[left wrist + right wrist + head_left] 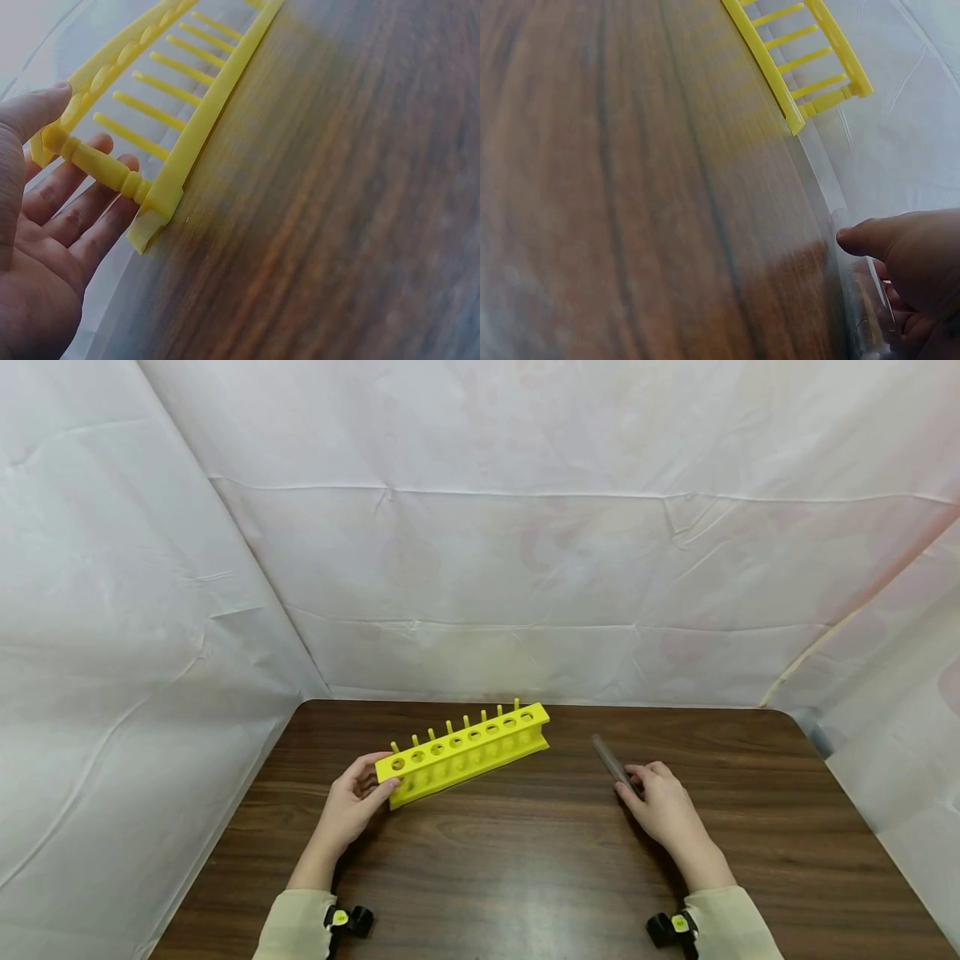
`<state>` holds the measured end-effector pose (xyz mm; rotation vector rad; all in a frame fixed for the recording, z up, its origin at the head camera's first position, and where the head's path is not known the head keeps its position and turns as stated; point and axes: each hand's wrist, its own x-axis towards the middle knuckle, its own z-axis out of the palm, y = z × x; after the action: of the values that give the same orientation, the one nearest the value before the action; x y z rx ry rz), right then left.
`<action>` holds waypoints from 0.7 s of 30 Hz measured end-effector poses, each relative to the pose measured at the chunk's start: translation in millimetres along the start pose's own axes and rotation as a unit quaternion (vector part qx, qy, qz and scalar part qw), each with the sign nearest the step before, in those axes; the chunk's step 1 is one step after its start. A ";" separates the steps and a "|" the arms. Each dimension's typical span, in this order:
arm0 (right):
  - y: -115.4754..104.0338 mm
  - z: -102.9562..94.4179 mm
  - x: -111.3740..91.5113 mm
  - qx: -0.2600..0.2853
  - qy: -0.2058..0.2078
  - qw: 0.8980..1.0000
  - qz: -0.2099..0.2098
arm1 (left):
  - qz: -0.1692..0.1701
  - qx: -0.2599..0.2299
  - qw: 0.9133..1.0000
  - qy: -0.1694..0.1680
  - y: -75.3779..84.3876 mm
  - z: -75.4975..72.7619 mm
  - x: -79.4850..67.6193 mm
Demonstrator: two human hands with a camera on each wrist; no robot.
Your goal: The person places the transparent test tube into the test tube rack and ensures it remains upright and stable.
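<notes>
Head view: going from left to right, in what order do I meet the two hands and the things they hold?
Left hand → yellow rack, gripped at its left end → clear tube → right hand, which holds the tube's near end.

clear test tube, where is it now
In the head view, the clear test tube is in the right hand's grip, right of the yellow test tube rack.
</notes>
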<state>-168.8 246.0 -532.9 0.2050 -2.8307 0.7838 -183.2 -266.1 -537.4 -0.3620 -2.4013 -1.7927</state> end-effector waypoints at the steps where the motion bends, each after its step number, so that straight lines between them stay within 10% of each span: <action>1: -0.1 0.2 0.0 -0.001 0.000 1.000 0.000 | 0.000 0.000 1.000 0.001 0.0 0.1 -0.1; 21: -3.6 -1.3 -1.1 -0.013 -0.007 1.000 -0.001 | -0.003 0.000 1.000 0.000 2.8 0.7 0.0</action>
<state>-166.9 243.7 -530.3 0.2107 -2.8525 0.7462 -182.5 -264.7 -535.0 -0.3558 -2.4054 -1.7950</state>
